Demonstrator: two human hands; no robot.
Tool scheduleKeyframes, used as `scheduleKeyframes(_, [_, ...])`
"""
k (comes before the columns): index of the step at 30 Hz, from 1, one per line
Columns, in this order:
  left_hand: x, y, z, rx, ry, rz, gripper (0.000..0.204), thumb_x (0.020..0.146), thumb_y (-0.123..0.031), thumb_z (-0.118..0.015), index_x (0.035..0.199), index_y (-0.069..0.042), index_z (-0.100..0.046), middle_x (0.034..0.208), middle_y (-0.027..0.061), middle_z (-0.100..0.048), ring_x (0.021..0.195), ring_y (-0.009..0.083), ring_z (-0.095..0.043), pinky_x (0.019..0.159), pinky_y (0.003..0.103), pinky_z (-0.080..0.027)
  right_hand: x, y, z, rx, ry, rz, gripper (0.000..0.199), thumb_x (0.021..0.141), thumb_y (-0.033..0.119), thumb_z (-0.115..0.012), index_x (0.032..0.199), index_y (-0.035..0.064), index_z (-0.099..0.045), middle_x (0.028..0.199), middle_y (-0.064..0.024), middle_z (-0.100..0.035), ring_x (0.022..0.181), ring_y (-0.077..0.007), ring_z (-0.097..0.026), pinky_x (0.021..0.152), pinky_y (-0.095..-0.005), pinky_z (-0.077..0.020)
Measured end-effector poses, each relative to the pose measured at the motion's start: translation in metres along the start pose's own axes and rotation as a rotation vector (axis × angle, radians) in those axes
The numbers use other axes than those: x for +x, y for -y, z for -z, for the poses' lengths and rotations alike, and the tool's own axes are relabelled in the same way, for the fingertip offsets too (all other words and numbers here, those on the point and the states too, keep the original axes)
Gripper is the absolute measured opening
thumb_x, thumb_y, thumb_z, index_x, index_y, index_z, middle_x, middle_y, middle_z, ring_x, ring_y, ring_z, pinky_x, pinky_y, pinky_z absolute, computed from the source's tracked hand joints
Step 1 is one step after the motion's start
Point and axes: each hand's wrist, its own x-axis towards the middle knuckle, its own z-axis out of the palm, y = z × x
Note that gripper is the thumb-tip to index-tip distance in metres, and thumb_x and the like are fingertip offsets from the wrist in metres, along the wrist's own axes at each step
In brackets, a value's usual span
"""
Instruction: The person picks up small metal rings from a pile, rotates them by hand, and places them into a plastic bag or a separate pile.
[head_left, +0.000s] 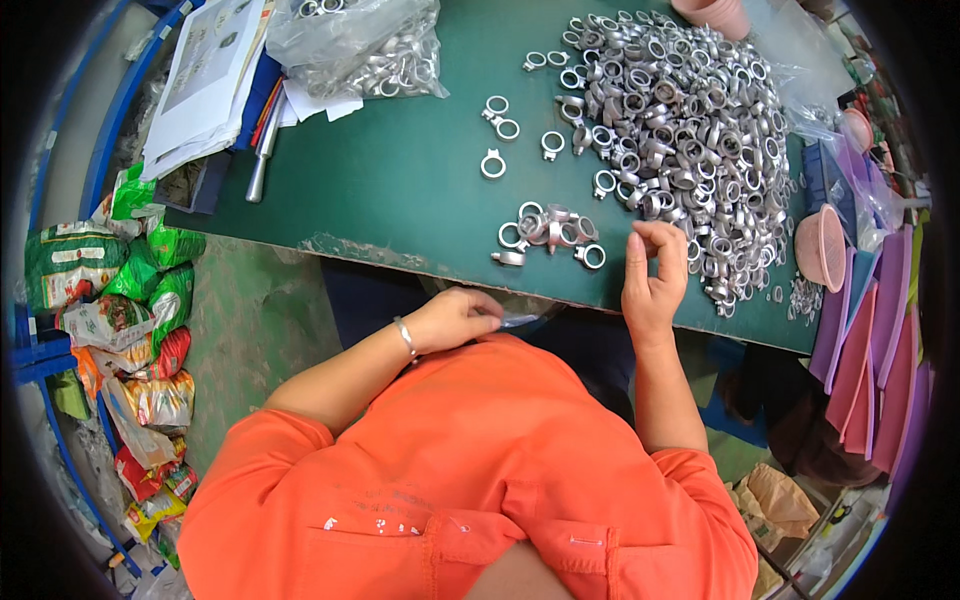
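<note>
My left hand (455, 318) rests below the green table's edge, fingers closed on a clear plastic bag (520, 320) held over my lap. A metal bangle sits on that wrist. My right hand (652, 272) is raised at the table's front edge, fingertips pinched together beside a small cluster of silver ring-shaped metal parts (548, 232); whether it holds a part I cannot tell. A large heap of the same silver parts (680, 130) covers the table's right side. Several loose rings (497, 120) lie in the middle.
A clear bag of silver parts (365, 50) and stacked papers (205, 75) lie at the table's back left, with a metal rod (262, 150). Pink baskets (822, 245) and purple trays (870, 350) stand right. Colourful packets (130, 330) pile on the floor at left.
</note>
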Motion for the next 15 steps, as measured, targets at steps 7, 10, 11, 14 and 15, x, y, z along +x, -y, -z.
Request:
scheduleKeyframes(7, [-0.022, -0.071, -0.009, 0.512, -0.589, -0.753, 0.018, 0.072, -0.007, -0.071, 0.078, -0.001, -0.055, 0.078, 0.0068, -0.051, 0.054, 0.0137, -0.048, 0.050, 0.026, -0.041, -0.012, 0.009, -0.005, -0.156, 0.236, 0.148, 0.024, 0.067, 0.007, -0.074, 0.085, 0.0024, -0.059, 0.088, -0.0121, -0.052, 0.081, -0.0291, -0.050, 0.071, -0.0357, -0.0426])
scheduleKeyframes(10, [-0.013, -0.072, -0.001, 0.638, -0.623, -0.715, 0.026, 0.068, -0.007, -0.074, 0.085, 0.001, -0.056, 0.087, 0.0089, -0.051, 0.057, 0.0159, -0.052, 0.053, 0.027, -0.045, -0.013, 0.009, -0.006, -0.205, 0.292, 0.165, 0.024, 0.065, 0.006, -0.074, 0.083, 0.0016, -0.059, 0.087, -0.0114, -0.052, 0.081, -0.0284, -0.050, 0.071, -0.0350, -0.0425])
scheduleKeyframes(11, [-0.013, -0.072, -0.001, 0.653, -0.615, -0.735, 0.027, 0.068, -0.007, -0.075, 0.086, 0.001, -0.056, 0.087, 0.0092, -0.051, 0.059, 0.0165, -0.053, 0.053, 0.027, -0.045, -0.014, 0.007, -0.006, -0.161, 0.293, 0.150, 0.023, 0.066, 0.004, -0.074, 0.083, 0.0013, -0.059, 0.088, -0.0110, -0.052, 0.080, -0.0272, -0.051, 0.069, -0.0339, -0.0430])
scheduleKeyframes(14, [-0.014, -0.071, -0.001, 0.663, -0.604, -0.777, 0.030, 0.066, -0.007, -0.076, 0.088, 0.002, -0.057, 0.088, 0.0097, -0.052, 0.063, 0.0180, -0.055, 0.056, 0.028, -0.047, -0.018, 0.007, -0.006, 0.006, 0.301, 0.058, 0.020, 0.067, 0.002, -0.073, 0.081, 0.0005, -0.059, 0.089, -0.0100, -0.053, 0.077, -0.0227, -0.053, 0.063, -0.0297, -0.0443])
scheduleKeyframes(15, [-0.014, -0.070, -0.002, 0.643, -0.608, -0.780, 0.031, 0.066, -0.007, -0.076, 0.088, 0.002, -0.057, 0.089, 0.0098, -0.052, 0.064, 0.0183, -0.055, 0.057, 0.029, -0.047, -0.019, 0.010, -0.005, 0.084, 0.307, -0.005, 0.019, 0.068, 0.001, -0.073, 0.080, 0.0003, -0.059, 0.090, -0.0098, -0.054, 0.075, -0.0207, -0.054, 0.061, -0.0279, -0.0446])
